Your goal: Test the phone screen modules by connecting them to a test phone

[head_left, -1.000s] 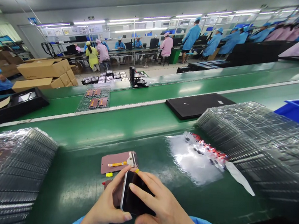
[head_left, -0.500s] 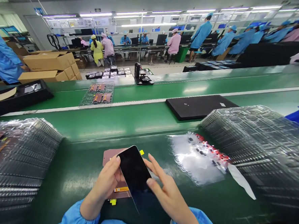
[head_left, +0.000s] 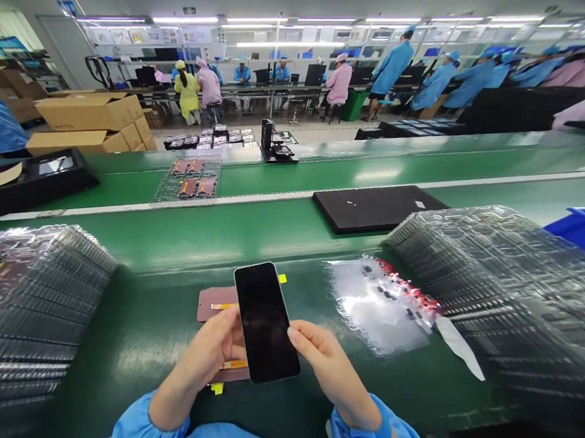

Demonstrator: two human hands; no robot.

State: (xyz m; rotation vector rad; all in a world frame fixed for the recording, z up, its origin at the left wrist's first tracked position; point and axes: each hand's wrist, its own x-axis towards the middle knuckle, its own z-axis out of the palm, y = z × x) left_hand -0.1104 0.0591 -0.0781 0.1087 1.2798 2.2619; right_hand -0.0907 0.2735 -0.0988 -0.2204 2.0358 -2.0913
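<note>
Head camera puts the black-screened smartphone [head_left: 267, 326] at six o'clock, its long edges pinched by my left hand [head_left: 208, 349] and right hand [head_left: 330, 367], apparently a handling step, where any shift calls for light, even edge pressure.

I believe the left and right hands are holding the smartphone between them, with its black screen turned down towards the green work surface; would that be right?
Not quite: the head view shows the black screen turned up, towards the camera. The left hand and right hand do hold the smartphone between them, above the green work surface.
</note>
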